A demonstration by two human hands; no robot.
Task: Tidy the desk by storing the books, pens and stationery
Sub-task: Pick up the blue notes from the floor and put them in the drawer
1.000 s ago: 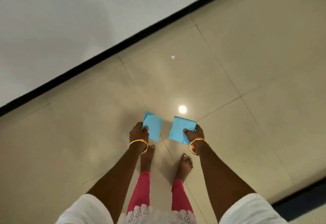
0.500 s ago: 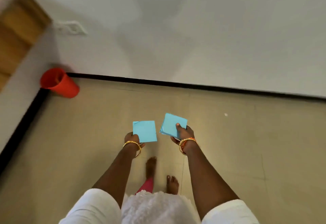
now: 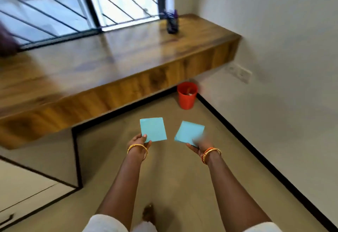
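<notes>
While each hand is pinching a blue pad, left hand [image 3: 139,145] and right hand [image 3: 200,145] are facing the bench [image 3: 102,58], lying ahead, left pad [image 3: 153,129] nearer than right pad [image 3: 189,133].

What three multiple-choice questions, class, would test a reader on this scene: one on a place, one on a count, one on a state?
1. Where does the red bin stand?
A. on the desk
B. on the floor in the corner
C. on the window sill

2. How many blue paper squares are held?
A. one
B. two
C. four

3. What is the left hand doing?
A. hanging idle
B. pressing the desk
C. pinching a blue paper square

Key: 1 B, it sits on the floor beside the end of the wooden desk. 2 B, one in each hand. 3 C, the thumb lies over the square's lower edge.
</notes>
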